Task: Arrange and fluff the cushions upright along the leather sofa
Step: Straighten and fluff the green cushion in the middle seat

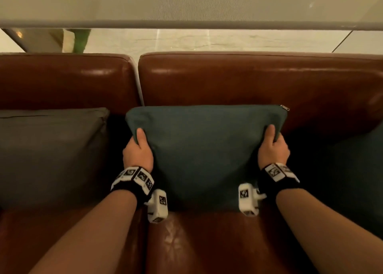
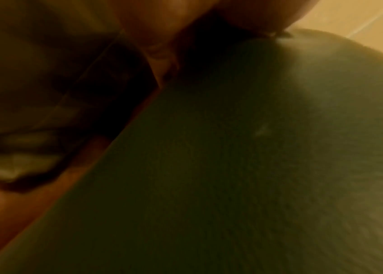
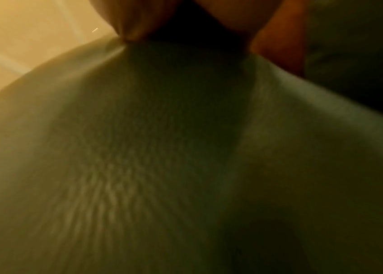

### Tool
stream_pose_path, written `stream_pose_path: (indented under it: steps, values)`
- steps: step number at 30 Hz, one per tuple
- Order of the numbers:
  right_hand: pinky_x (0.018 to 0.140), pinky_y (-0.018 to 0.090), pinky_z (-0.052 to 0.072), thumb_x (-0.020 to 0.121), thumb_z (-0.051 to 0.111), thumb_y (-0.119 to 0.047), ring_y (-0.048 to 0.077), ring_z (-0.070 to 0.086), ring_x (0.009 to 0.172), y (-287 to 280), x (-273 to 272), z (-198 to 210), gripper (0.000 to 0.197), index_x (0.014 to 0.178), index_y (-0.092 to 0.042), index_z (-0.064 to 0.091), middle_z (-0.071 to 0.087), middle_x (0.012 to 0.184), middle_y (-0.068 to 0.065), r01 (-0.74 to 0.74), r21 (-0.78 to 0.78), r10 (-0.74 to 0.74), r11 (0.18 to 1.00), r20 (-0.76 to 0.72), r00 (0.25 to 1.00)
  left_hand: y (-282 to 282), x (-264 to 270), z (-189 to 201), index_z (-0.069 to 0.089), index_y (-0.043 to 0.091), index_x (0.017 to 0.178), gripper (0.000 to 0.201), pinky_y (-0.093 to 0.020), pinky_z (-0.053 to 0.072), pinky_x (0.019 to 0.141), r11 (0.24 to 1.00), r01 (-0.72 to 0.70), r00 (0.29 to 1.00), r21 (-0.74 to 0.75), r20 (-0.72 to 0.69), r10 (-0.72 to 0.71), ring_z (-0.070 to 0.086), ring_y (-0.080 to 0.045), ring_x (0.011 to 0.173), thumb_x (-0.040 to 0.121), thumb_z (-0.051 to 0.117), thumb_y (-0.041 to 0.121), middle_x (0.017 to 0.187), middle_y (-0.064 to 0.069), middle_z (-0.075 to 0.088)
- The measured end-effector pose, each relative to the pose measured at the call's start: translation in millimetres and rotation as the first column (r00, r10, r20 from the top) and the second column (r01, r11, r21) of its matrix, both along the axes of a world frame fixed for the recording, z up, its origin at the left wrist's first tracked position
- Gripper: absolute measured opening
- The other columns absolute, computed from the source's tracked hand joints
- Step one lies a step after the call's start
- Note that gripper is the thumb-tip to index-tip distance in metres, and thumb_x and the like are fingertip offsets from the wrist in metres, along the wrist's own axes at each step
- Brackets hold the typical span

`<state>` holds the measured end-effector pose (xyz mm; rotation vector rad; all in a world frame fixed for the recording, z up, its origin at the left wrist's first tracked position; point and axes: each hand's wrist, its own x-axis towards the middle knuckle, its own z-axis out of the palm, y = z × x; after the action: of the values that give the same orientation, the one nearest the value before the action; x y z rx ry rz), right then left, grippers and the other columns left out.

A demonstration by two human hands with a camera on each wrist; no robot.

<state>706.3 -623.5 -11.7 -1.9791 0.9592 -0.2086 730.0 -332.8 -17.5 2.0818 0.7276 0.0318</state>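
Observation:
A teal fabric cushion (image 1: 205,149) stands upright on the brown leather sofa (image 1: 248,81), leaning on the backrest, its zipper at the top right corner. My left hand (image 1: 137,149) grips its left edge, thumb on the front and fingers hidden behind. My right hand (image 1: 273,147) grips the right edge the same way. In the left wrist view the teal cushion (image 2: 256,166) fills the frame, blurred, as does the teal cushion (image 3: 139,166) in the right wrist view. A grey cushion (image 1: 47,153) leans upright on the left seat.
Another dark teal cushion (image 1: 360,180) sits at the right edge, partly cut off. A gap (image 1: 137,81) splits the two backrest sections. Behind the sofa runs a pale floor (image 1: 207,39) under a grey blind (image 1: 186,2).

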Motion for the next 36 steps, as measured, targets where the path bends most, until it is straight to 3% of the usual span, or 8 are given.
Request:
stream_pose_path:
  steps: [5,9,12,16,18,26,31,36]
  values:
    - [0.094,0.043,0.041,0.102,0.025,-0.054,0.041,0.055,0.114,-16.7,18.0,-4.1,0.063,0.118,-0.008,0.064,0.064,0.119,0.021,-0.035,-0.107,0.028,0.994,-0.061,0.998,3.9,14.3,1.3,0.065,0.005,0.111,0.064,-0.04,0.041,0.09,0.998,-0.002,1.0,0.066,-0.019,0.003,0.056,-0.04,0.111,0.101,0.024,0.052,0.117,-0.023,0.063]
    - [0.104,0.039,0.038,0.101,0.03,-0.053,0.034,0.048,0.129,-19.7,4.7,-5.2,0.057,0.136,-0.013,0.053,0.056,0.135,0.014,0.028,-0.101,-0.027,0.995,0.015,1.0,1.4,-2.7,-5.8,0.044,0.012,0.141,0.054,-0.038,0.036,0.105,0.998,-0.067,0.997,0.002,0.046,0.067,0.047,-0.036,0.129,0.103,0.026,0.046,0.14,-0.018,0.051]
    - [0.121,0.041,0.017,0.101,0.036,-0.043,0.021,0.02,0.149,-2.5,-15.8,-1.0,0.06,0.154,-0.019,0.022,0.024,0.161,0.004,-0.033,-0.331,0.112,0.943,0.224,0.968,-17.1,-41.4,-1.7,0.022,0.011,0.153,0.061,-0.039,0.014,0.121,0.93,0.075,0.946,0.36,0.27,-0.181,0.02,-0.033,0.147,0.099,0.032,0.039,0.159,-0.016,0.022]
    - [0.121,0.047,0.011,0.098,0.038,-0.034,0.024,0.015,0.15,64.4,-38.6,-31.0,0.058,0.152,-0.015,0.029,0.021,0.16,0.003,-0.478,-0.814,0.758,0.33,-0.073,0.648,-66.4,-58.0,-19.0,0.016,0.027,0.154,0.067,-0.048,0.003,0.122,0.387,0.482,0.595,0.786,0.031,-0.803,0.008,-0.03,0.151,0.094,0.041,0.041,0.163,-0.001,0.015]
    - [0.121,0.046,0.013,0.097,0.041,-0.039,0.022,0.016,0.15,55.9,-25.8,-46.1,0.06,0.153,-0.02,0.029,0.023,0.161,0.003,-0.544,-0.827,0.775,0.144,-0.248,0.582,-59.1,-34.9,-33.2,0.017,0.032,0.154,0.068,-0.049,0.007,0.12,0.295,0.495,0.604,0.818,-0.08,-0.793,0.013,-0.028,0.15,0.093,0.044,0.045,0.162,0.003,0.017]
    - [0.122,0.049,0.005,0.099,0.032,-0.042,0.025,0.009,0.151,-23.5,-11.1,-33.1,0.063,0.155,-0.016,0.019,0.016,0.163,0.008,-0.45,-0.837,0.651,0.311,-0.157,0.742,40.9,-14.6,-46.0,0.01,0.028,0.155,0.067,-0.052,0.004,0.121,0.328,0.416,0.76,0.848,-0.127,-0.637,0.001,-0.035,0.15,0.094,0.031,0.045,0.164,-0.003,0.006]
    - [0.119,0.05,0.013,0.097,0.042,-0.052,0.025,0.019,0.148,58.3,-23.6,-72.0,0.063,0.152,-0.024,0.031,0.025,0.159,0.006,-0.424,-0.892,0.9,-0.16,-0.308,0.309,32.9,-15.0,-39.0,0.005,0.028,0.155,0.066,-0.05,0.0,0.122,0.319,0.439,0.765,0.84,-0.162,-0.624,-0.003,-0.035,0.151,0.096,0.027,0.046,0.165,-0.002,0.001]
    - [0.119,0.05,-0.016,0.09,0.044,-0.028,0.03,-0.012,0.15,32.1,-106.0,-174.0,0.051,0.14,-0.025,0.053,0.026,0.159,-0.001,-0.37,-0.516,0.578,-0.772,-0.813,-0.071,27.9,-18.9,-35.1,0.007,0.025,0.156,0.065,-0.051,0.003,0.122,0.345,0.439,0.758,0.83,-0.136,-0.638,-0.001,-0.035,0.151,0.097,0.031,0.041,0.164,-0.006,0.003]
